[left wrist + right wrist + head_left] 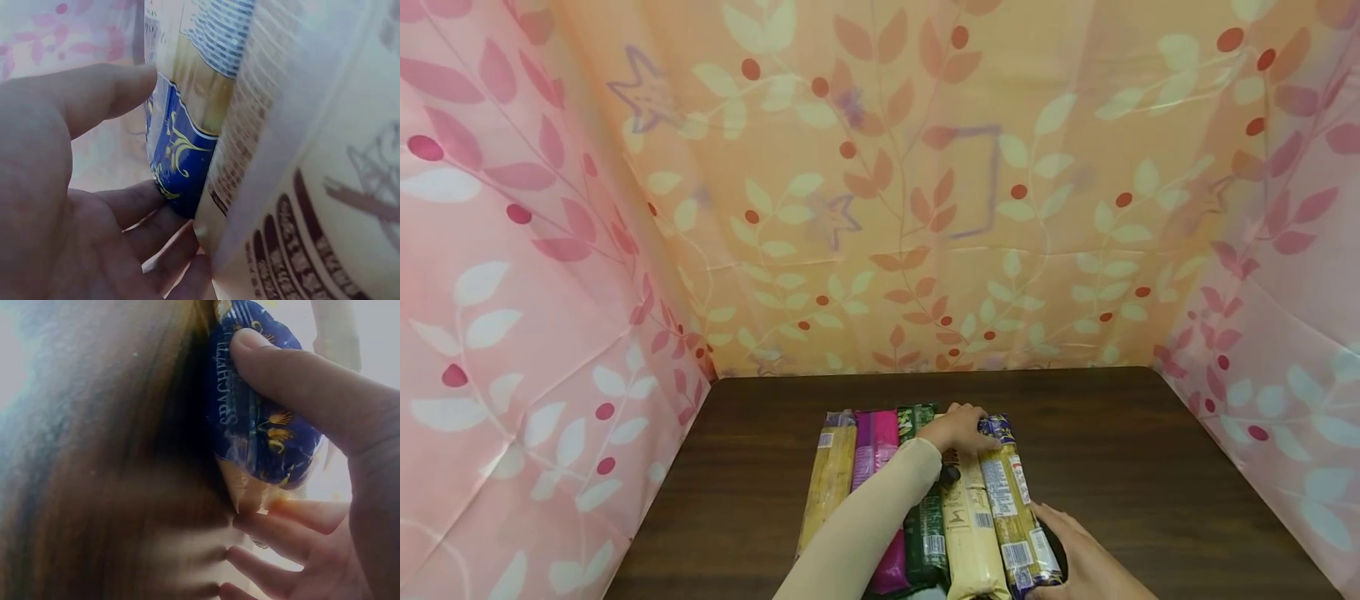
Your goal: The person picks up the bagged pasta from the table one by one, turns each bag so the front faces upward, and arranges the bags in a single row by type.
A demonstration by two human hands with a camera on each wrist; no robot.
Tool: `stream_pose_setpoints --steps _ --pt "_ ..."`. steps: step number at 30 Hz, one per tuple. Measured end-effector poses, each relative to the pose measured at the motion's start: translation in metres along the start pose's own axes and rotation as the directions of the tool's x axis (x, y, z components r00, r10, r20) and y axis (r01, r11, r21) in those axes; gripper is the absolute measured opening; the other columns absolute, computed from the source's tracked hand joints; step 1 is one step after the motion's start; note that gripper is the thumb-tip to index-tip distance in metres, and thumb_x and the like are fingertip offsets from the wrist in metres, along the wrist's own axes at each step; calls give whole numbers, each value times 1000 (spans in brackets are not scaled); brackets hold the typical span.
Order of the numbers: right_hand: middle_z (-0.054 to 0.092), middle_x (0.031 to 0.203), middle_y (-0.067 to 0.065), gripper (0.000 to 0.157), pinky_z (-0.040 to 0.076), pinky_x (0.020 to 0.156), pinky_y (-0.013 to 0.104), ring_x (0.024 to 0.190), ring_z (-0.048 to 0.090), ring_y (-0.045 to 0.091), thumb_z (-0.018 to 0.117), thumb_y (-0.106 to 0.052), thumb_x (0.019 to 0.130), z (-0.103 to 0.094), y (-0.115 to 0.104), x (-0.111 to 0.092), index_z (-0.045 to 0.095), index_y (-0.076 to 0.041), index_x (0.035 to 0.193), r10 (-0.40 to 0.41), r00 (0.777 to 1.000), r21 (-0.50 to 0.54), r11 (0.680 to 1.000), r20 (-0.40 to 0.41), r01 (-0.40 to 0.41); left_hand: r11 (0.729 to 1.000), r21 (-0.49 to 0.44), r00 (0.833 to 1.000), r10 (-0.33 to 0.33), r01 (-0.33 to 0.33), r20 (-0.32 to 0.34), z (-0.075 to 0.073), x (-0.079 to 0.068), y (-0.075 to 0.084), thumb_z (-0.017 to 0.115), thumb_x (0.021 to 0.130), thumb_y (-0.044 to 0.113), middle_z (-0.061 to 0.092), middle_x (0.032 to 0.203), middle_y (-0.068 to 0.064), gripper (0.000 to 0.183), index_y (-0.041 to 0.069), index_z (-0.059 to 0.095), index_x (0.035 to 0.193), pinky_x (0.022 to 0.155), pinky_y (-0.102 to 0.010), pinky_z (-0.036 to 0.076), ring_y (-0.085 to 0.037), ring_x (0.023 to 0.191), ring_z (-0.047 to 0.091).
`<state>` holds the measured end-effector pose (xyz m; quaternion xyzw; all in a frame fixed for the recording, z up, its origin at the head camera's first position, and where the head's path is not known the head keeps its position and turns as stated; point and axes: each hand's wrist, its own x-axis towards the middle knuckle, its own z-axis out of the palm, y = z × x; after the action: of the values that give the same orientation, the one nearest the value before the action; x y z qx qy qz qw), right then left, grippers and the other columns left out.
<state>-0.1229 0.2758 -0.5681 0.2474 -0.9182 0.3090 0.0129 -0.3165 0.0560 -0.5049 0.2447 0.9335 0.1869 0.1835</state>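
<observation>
A spaghetti pack with blue ends and yellow strands lies at the right end of a row of packs. My left hand holds its far end, thumb on one side and fingertips at the blue end in the left wrist view. At the near right corner, my right hand grips the same pack. In the right wrist view its thumb presses on the blue wrapper, its fingers spread low beside the table. A cream noodle pack lies alongside, its far part hidden by my left hand.
Further left lie a dark green pack, a magenta pack and a clear pack of yellow strands, partly covered by my left sleeve. The brown table ends at patterned cloth walls on three sides.
</observation>
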Motion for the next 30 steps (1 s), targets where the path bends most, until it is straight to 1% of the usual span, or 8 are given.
stream_pose_setpoints --steps 3,7,10,13,16,21,25,30 --pt "59 147 25 112 55 92 29 130 58 22 99 -47 76 -2 -2 1 43 3 159 -30 999 23 999 -17 30 999 -36 1000 -1 0 -20 -2 -1 1 67 104 54 56 156 -3 66 17 55 157 112 -41 48 -23 145 47" --pt "56 150 27 114 54 94 23 134 52 4 96 -47 79 -8 -4 1 36 0 164 -17 1000 117 993 7 16 997 -69 998 15 -20 -65 -3 0 2 66 104 55 61 148 -4 63 15 59 153 106 -40 50 -24 135 52" --pt "57 149 25 115 54 93 22 131 52 0 96 -48 78 -10 -7 1 36 -1 164 -25 1000 102 994 -12 26 995 -90 993 23 -34 -117 -3 0 3 65 104 57 60 149 -3 65 15 59 152 105 -38 50 -23 131 52" --pt "59 148 21 116 54 92 22 127 53 -1 99 -47 75 -11 -9 1 38 -1 163 -55 997 55 997 -55 58 990 -138 986 1 -25 -169 -2 -2 4 64 103 63 58 153 -1 68 16 59 152 104 -38 50 -22 128 51" --pt "58 148 22 117 52 92 19 127 52 -1 101 -37 73 -10 -8 3 37 0 163 -115 989 27 993 -89 118 977 -211 977 -40 -5 -210 -1 -4 5 64 101 67 58 151 -2 71 15 60 150 102 -40 52 -23 128 54" --pt "53 151 26 121 45 97 11 134 46 -2 104 -18 67 -4 -5 8 34 5 163 -239 962 4 970 -132 242 954 -298 956 -102 16 -274 -1 -10 8 65 96 74 61 140 -6 81 10 59 145 100 -43 56 -25 123 64" --pt "44 164 14 122 47 97 13 142 39 -4 103 -12 66 -2 -5 10 32 5 165 -278 951 1 960 -133 281 942 -336 943 -127 17 -307 -3 -14 8 72 92 73 61 127 -6 79 8 58 135 91 -41 57 -22 107 65" --pt "31 174 0 118 56 87 22 147 30 -8 101 -9 71 -5 -7 10 31 3 166 -275 956 74 956 -105 283 939 -343 941 -109 -8 -320 -4 -13 2 80 94 58 60 114 -3 61 10 56 124 84 -37 55 -17 96 62"
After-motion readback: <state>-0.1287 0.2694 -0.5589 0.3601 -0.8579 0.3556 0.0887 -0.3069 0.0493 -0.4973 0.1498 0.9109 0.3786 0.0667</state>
